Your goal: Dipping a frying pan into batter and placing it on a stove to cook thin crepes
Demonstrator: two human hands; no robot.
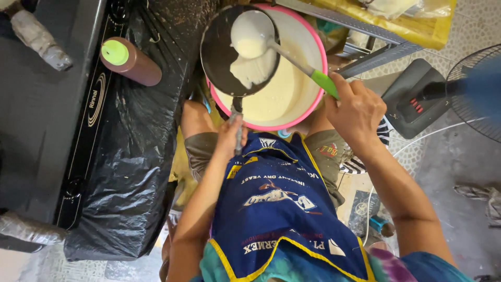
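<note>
My left hand (231, 137) grips the handle of a small black frying pan (222, 55), held above a pink-rimmed basin (313, 99) of pale batter. My right hand (355, 109) holds a ladle (250, 34) by its green handle. The ladle's white bowl is tipped over the pan, and a patch of batter (255, 70) lies on the pan's dark surface. The basin sits between my knees, in front of my blue apron (276, 209).
A black stove (47, 120) with black plastic sheeting (135, 156) is on the left, with a brown squeeze bottle (130, 61) with a green cap on it. A standing fan (475, 89) and its grey base (412, 96) are on the right. Yellow plastic (417, 23) covers a metal frame above.
</note>
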